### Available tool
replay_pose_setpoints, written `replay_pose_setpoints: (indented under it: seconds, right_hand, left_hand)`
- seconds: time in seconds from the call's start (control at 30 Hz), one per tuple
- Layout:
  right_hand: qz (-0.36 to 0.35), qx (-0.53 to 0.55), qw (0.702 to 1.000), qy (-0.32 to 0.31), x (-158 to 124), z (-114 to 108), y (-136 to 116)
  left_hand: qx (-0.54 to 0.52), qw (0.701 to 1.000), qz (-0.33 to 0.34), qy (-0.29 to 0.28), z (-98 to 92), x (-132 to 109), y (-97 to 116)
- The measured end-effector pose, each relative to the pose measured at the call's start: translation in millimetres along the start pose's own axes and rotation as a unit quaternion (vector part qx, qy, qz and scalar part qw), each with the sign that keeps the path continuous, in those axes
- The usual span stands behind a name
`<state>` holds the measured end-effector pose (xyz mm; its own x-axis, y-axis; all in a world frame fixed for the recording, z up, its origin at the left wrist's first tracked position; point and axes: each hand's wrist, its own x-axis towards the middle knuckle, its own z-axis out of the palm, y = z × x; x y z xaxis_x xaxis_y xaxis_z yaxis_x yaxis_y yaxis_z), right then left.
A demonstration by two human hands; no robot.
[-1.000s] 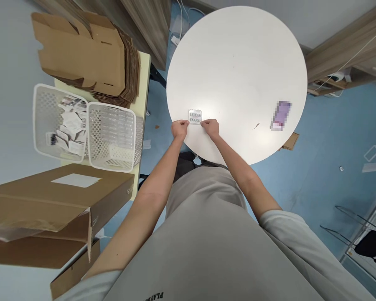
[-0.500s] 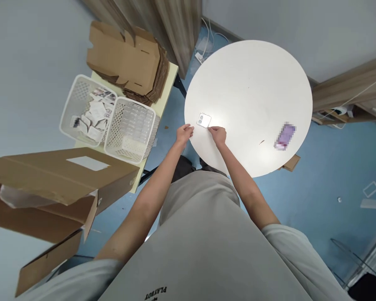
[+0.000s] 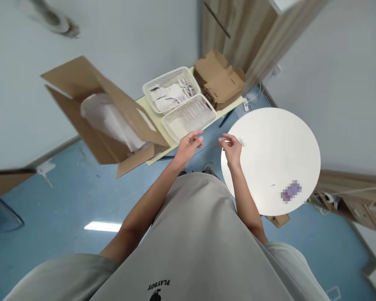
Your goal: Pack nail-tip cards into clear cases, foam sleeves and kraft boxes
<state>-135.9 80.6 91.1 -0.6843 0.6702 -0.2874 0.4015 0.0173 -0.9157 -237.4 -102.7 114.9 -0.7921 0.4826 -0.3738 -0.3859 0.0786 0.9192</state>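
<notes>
My left hand [image 3: 190, 147] is in the air in front of the front white basket [image 3: 166, 125], palm inward, fingers loosely bent and apart, with nothing visible in it. My right hand [image 3: 232, 149] hovers by the left edge of the round white table [image 3: 269, 159]. Its fingers are curved but apart, and I see nothing held. Just beyond that hand a small clear and white item [image 3: 242, 141] lies on the table. The front basket contains rows of clear packs; the back white basket [image 3: 148, 97] holds white printed pieces.
Flattened brown boxes [image 3: 217, 81] are stacked on the pale yellow side table [image 3: 236, 102]. A large open carton [image 3: 81, 75] with white wrapping inside stands at the left. One blurred purple item [image 3: 290, 192] lies on the round table's near right part.
The view has turned left, bringing the baskets and carton nearer the middle. My right hand has left the small item on the round table, and both hands have moved toward the baskets.
</notes>
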Motion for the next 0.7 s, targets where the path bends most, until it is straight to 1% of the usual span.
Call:
replay_pose_setpoints:
  seconds: [0.1,0.17,0.27,0.33,0.43,0.5,0.53,0.6,0.7]
  right_hand:
    - [-0.083,-0.003,0.992,-0.094,-4.7,58.2,-52.1]
    - [-0.132,-0.013,0.98,-0.152,-15.1,92.6,-87.5]
    - [-0.189,-0.036,0.954,-0.23,-41.2,137.8,-134.3]
    - [-0.224,-0.05,0.933,-0.276,-60.3,167.4,-156.5]
    - [-0.278,-0.082,0.902,-0.321,-77.9,217.9,-173.2]
    - [-0.299,-0.112,0.885,-0.339,-77.1,257.7,-175.8]
    - [-0.298,-0.132,0.88,-0.346,-72.7,279.2,-175.5]
    - [-0.273,-0.169,0.879,-0.352,-57.9,323.5,-173.0]
    - [-0.24,-0.21,0.872,-0.371,-30.8,384.3,-167.3]
  left_hand:
    - [-0.044,0.996,0.065,0.045,-44.2,-28.3,32.7]
    - [-0.071,0.99,0.087,0.08,-74.9,-45.6,45.9]
    - [-0.105,0.981,0.09,0.138,-118.0,-63.5,51.7]
    - [-0.121,0.974,0.08,0.172,-142.6,-69.5,49.0]
    - [-0.147,0.965,0.077,0.203,-171.8,-73.4,42.2]
    - [-0.16,0.96,0.084,0.212,-186.6,-75.3,38.4]
    - [-0.164,0.959,0.086,0.216,-192.9,-76.2,37.0]
    - [-0.168,0.957,0.083,0.223,-203.3,-78.3,35.1]
    - [-0.166,0.958,0.065,0.226,-213.8,-81.1,34.6]
